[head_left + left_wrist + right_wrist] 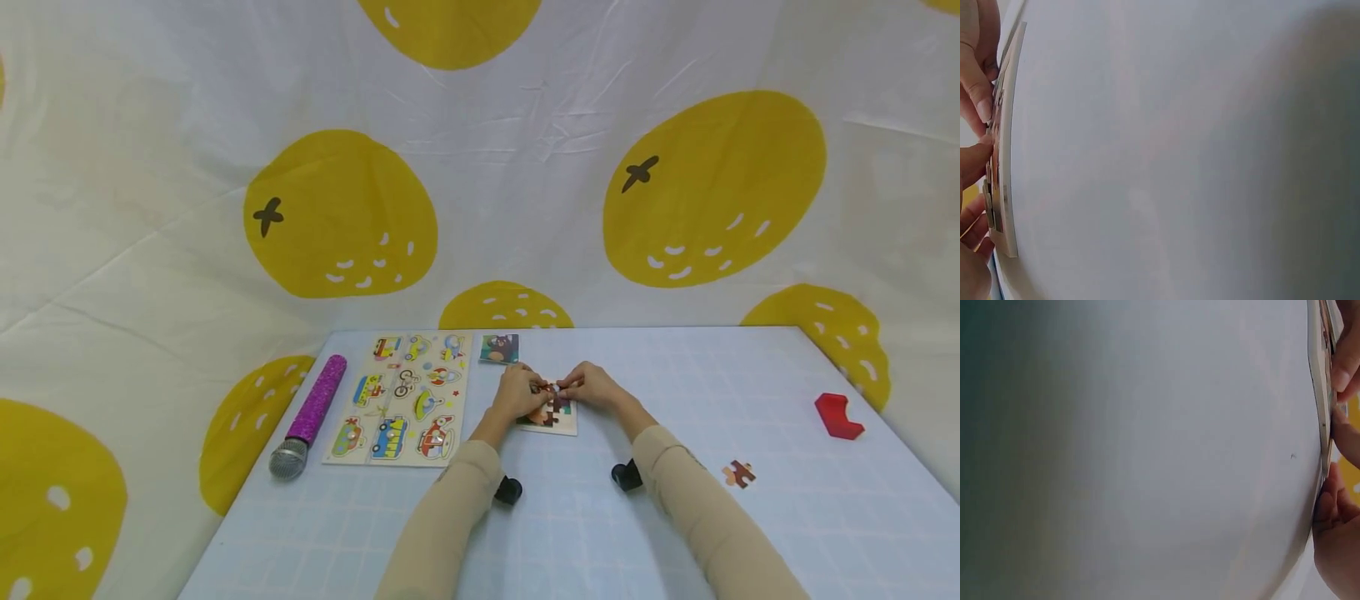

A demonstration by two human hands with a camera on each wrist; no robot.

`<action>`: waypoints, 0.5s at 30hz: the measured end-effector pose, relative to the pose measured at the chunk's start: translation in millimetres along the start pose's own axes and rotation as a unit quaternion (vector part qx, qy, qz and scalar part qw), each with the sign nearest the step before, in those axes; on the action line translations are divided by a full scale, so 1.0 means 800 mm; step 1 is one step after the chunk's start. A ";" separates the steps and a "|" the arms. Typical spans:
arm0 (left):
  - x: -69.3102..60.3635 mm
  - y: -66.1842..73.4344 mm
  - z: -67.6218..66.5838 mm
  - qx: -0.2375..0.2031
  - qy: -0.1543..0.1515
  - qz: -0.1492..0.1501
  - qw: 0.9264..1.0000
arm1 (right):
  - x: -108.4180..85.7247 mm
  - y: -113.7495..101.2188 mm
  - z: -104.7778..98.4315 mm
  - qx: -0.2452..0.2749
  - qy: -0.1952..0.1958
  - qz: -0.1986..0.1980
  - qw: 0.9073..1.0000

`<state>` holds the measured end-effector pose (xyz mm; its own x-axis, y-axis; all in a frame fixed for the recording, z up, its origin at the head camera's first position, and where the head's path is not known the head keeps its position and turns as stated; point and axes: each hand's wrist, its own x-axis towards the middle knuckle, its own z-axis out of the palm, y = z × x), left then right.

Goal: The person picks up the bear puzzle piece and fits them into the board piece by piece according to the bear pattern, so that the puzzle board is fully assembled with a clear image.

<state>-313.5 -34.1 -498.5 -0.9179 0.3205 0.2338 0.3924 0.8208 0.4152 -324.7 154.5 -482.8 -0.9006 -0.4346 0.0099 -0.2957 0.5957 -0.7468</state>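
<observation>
Jigsaw puzzle tray lies between 2 hands: left hand, nearer, overlaps its left part; right hand meets its far-right corner. Whether either pinches anything, I cannot tell.

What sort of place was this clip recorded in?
Probably a staged tabletop recording booth, perhaps indoors. A white sheet printed with big yellow fruit shapes encloses the pale blue table, on which a jigsaw puzzle and a vehicle puzzle board are laid out.
</observation>
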 end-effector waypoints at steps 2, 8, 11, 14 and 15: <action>0.000 0.002 -0.001 0.005 -0.003 -0.003 1.000 | 0.000 0.000 -0.001 -0.011 -0.002 -0.015 1.000; 0.000 0.007 -0.002 0.041 -0.015 0.001 0.999 | -0.001 0.004 -0.002 -0.022 -0.005 -0.049 0.999; 0.000 0.008 -0.002 0.052 -0.023 0.004 0.998 | -0.003 0.005 -0.001 -0.027 0.000 -0.050 0.998; 0.000 0.009 -0.001 0.075 -0.027 0.014 0.997 | -0.005 0.006 0.000 -0.038 0.009 -0.041 0.998; 0.000 0.009 0.000 0.086 -0.029 0.018 0.996 | -0.006 0.007 0.000 -0.039 0.012 -0.035 0.999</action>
<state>-310.7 -28.4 -495.2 -0.9074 0.3735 0.1925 0.4133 0.8759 0.2490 -322.1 159.5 -487.2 -0.8838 -0.4615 0.0764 -0.3810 0.6155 -0.6899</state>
